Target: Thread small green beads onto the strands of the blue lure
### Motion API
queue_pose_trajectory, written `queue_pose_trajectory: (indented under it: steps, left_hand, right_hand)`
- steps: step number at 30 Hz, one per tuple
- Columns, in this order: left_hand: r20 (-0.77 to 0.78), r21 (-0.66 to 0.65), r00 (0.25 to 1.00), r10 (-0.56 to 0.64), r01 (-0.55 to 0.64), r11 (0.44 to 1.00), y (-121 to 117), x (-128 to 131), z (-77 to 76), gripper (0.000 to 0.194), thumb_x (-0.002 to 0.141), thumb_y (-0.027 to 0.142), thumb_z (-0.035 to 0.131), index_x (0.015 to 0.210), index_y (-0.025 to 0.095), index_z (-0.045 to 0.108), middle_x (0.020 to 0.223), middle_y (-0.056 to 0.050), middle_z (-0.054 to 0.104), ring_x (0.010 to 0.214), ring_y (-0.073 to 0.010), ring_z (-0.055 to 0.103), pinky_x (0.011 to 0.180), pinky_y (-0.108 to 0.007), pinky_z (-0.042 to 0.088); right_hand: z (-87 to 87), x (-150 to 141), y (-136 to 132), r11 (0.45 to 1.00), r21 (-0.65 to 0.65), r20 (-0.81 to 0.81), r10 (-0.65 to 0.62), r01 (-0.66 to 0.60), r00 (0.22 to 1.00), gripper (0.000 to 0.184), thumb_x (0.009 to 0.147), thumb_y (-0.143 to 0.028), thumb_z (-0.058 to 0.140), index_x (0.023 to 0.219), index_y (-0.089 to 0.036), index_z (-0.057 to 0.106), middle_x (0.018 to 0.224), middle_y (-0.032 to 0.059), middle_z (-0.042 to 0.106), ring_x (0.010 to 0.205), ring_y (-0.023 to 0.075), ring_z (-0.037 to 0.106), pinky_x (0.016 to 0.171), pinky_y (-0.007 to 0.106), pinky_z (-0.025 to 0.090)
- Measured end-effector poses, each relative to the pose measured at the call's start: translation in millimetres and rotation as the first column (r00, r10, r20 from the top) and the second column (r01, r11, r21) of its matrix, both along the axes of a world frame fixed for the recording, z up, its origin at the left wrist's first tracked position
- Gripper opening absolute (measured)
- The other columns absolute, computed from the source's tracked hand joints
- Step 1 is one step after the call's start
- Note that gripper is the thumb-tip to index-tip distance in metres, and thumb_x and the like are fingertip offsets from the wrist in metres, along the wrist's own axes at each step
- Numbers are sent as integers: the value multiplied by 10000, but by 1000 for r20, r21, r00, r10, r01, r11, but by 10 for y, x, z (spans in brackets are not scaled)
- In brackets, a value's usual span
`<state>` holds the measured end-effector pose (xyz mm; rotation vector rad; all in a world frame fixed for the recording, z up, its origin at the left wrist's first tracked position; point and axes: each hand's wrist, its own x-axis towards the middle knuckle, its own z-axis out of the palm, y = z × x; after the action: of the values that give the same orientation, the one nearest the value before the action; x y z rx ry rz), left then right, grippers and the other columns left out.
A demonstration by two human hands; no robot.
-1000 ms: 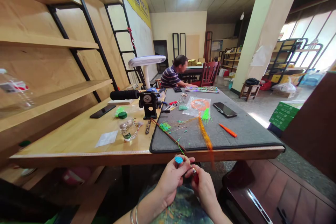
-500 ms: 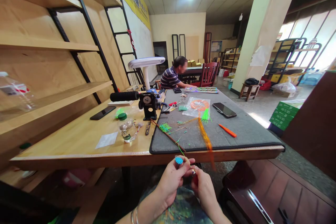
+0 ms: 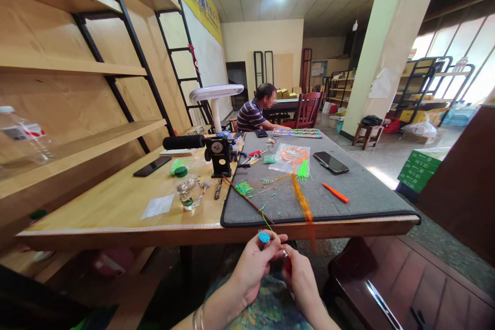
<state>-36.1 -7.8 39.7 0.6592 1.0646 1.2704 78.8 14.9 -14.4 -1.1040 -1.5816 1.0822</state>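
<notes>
My left hand is closed in front of the table edge, holding a small blue bead-like piece at its fingertips, with a thin green strand rising from it. My right hand is closed next to it, pinching a small red thing whose nature I cannot make out. The two hands touch at the fingertips, above my lap. On the grey mat lie a long orange bundle of strands, green tufts and a thin dark rod.
The wooden table carries a black hand-crank device, a lamp, a glass jar, two phones, an orange pen and a plastic bag. Another person sits at the far end. A dark bench stands at right.
Both hands stay together in front of the table edge; the fingers have shifted only slightly. The view has dipped a little.
</notes>
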Motion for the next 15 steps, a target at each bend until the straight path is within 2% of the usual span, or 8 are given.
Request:
queue_pose_trajectory:
  steps: [9, 15]
  left_hand:
    - [-3, 1, 1000, -10, 10, 1000, 2, -8, -23, 355, 606, 390, 809, 770, 159, 593, 1046, -88, 701, 728, -135, 644, 527, -174, 379]
    - [-1, 12, 1000, -10, 10, 1000, -2, -4, -14, 342, 616, 379, 806, 764, 158, 592, 1035, -84, 705, 712, -116, 632, 536, -170, 378]
  right_hand:
    - [-40, 3, -4, 1000, 26, 1, 6, -6, 1000, 273, 789, -338, 473, 639, -181, 638, 491, -20, 474, 447, 124, 400, 439, 220, 315]
    - [-75, 4, 12, 999, 23, -6, 28, -28, 1000, 318, 810, -313, 396, 643, -176, 629, 487, -14, 467, 457, 127, 389, 425, 216, 300]
